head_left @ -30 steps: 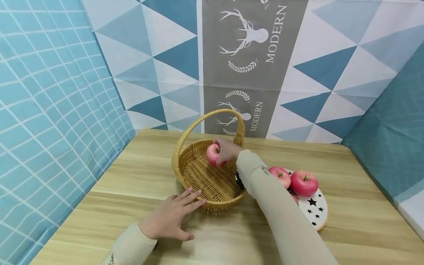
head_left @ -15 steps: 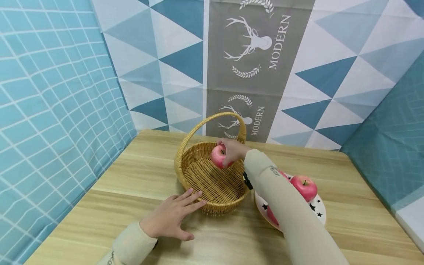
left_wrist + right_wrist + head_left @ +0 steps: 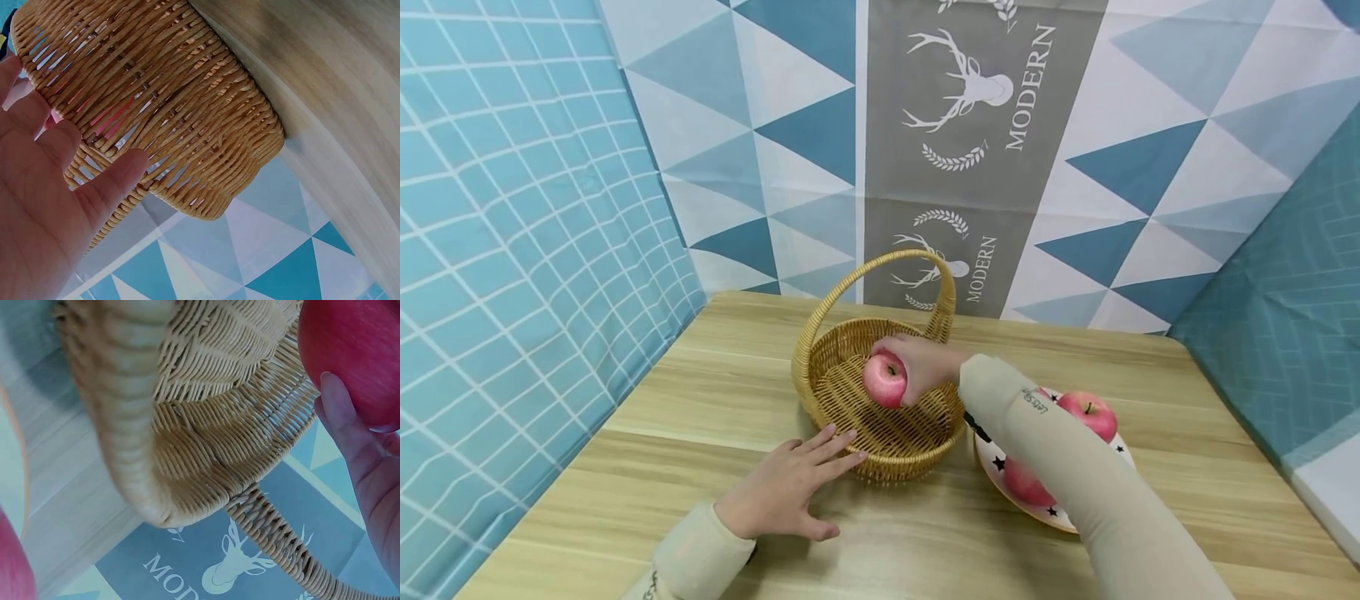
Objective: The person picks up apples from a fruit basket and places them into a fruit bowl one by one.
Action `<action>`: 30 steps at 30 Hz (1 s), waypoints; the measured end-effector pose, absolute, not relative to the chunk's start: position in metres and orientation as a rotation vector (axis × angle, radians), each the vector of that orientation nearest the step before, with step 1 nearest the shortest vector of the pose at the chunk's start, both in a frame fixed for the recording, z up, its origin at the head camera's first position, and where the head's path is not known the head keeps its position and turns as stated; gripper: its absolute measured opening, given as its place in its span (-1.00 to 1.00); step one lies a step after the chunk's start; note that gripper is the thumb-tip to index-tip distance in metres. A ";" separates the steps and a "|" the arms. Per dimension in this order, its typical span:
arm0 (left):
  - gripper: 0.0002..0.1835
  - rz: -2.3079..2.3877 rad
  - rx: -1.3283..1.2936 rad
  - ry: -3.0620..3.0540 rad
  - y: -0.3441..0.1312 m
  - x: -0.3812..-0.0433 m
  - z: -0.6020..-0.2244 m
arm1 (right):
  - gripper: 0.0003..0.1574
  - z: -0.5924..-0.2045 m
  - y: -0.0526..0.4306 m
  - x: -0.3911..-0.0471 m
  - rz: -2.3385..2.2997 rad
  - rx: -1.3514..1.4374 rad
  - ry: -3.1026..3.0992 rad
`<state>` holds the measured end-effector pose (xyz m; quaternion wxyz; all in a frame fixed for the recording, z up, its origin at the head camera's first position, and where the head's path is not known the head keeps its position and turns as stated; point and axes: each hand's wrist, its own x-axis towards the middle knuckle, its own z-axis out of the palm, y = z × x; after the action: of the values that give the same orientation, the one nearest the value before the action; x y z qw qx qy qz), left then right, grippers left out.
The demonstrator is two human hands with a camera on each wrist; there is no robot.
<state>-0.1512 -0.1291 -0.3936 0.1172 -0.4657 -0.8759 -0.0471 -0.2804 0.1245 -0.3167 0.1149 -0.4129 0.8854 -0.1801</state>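
Observation:
A pink-red apple [image 3: 883, 380] is gripped by my right hand [image 3: 919, 367], held over the inside of a wicker basket [image 3: 925, 429]. The right wrist view shows the thumb and fingers around the lower side of the apple [image 3: 356, 356], with the woven wall [image 3: 206, 450] beside it. My left hand [image 3: 786, 492] lies with fingers spread and straight, fingertips at the basket's near rim. In the left wrist view those fingers [image 3: 53, 134] touch the outer weave of the basket [image 3: 162, 106]. The basket's arched handle [image 3: 872, 265] stands upright above it.
Right of the basket is a white plate [image 3: 992, 467] with black stars, bearing several apples [image 3: 1088, 414], partly covered by my right sleeve [image 3: 1060, 442]. The wooden table [image 3: 715, 400] meets a patterned backdrop [image 3: 805, 167] behind and a blue tiled sheet [image 3: 535, 250] at the left.
My right hand, holding the apple, first shifts slightly right, then comes nearer and lower over the basket's middle. The left hand stays at the rim. The head view shifts slightly.

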 end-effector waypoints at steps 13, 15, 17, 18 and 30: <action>-0.11 -0.147 -1.362 -2.599 -0.128 -0.148 -0.392 | -0.03 -0.319 0.155 -0.266 -0.602 -1.317 2.562; -0.11 -0.159 -1.359 -2.611 -0.128 -0.147 -0.391 | -0.03 -0.317 0.160 -0.264 -0.607 -1.339 2.562; -0.11 -0.173 -1.362 -2.620 -0.128 -0.147 -0.392 | -0.04 -0.316 0.164 -0.260 -0.617 -1.342 2.560; -0.11 -0.175 -1.362 -2.622 -0.128 -0.147 -0.392 | -0.04 -0.315 0.167 -0.258 -0.611 -1.345 2.563; -0.09 -0.125 -1.367 -2.550 -0.129 -0.150 -0.393 | -0.11 -0.302 0.204 -0.240 -0.644 -1.216 2.542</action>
<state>-0.1496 -0.1291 -0.3930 0.1226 -0.4686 -0.8738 -0.0429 -0.2396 0.2040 -0.3017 0.1252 -0.4173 0.8725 -0.2211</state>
